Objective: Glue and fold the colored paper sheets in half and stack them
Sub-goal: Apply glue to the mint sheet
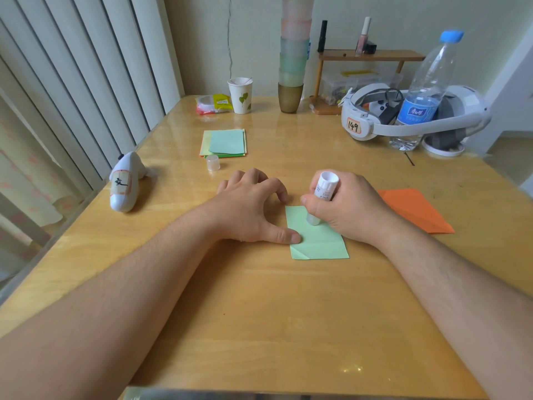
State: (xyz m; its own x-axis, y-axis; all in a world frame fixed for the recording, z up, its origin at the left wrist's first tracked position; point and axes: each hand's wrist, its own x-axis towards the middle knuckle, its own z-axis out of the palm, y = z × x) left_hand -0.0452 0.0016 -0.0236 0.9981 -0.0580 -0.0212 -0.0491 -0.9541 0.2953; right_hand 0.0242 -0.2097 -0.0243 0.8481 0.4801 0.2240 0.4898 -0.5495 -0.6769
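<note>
A light green paper sheet (318,243) lies flat on the wooden table (259,313) in front of me. My right hand (349,209) grips a white glue stick (324,189), its tip pressed down on the sheet. My left hand (251,209) rests beside the sheet's left edge, with the thumb pressing the paper and the fingers curled on the table. The glue stick's clear cap (212,163) stands farther back. Behind it lies a stack of colored sheets (224,142), green on top. An orange folded sheet (415,210) lies to the right.
At the back stand a paper cup (240,95), a tall stack of plastic cups (292,67), a small wooden shelf (369,56), a white headset (403,114) and a water bottle (427,90). A white controller (125,183) lies at the left edge by the blinds.
</note>
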